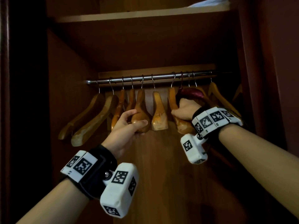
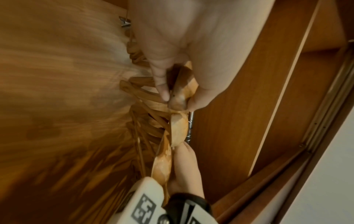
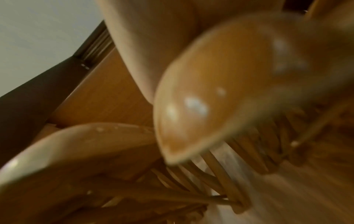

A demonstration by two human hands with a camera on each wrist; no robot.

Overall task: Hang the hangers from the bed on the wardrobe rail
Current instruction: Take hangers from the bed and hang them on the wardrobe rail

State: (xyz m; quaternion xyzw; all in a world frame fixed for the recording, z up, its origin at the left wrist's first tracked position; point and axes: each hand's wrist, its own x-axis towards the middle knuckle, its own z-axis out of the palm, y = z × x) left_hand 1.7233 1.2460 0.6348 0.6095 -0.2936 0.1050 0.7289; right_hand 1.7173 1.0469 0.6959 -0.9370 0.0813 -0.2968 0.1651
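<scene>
We are at the wardrobe, not the bed, and the step in hand looks like tidying hangers already on the rail (image 1: pixel 152 77). Our left hand (image 1: pixel 127 125) has its grip curled round the lower end of a wooden hanger (image 1: pixel 140 117) near the middle of the row, thumb on the front and fingers behind it; the left wrist view shows the same pinch. Our right hand (image 1: pixel 183 110) reaches in further right, its grip clamped on the next-but-one wooden hanger (image 1: pixel 175 110), just below a dark red padded one (image 1: pixel 191 92). Both held hangers stay hooked on the rail. We judge the next move calls for sliding these two along to even the gaps, or letting go and going back to the bed for more; no bed shows here, so we cannot tell whether any remain. Counting hooks on the rail, we make about eleven hangers: ten or so wooden and one padded, though the crowded right end is hard to separate. One shelf (image 1: pixel 142 15) sits above.
</scene>
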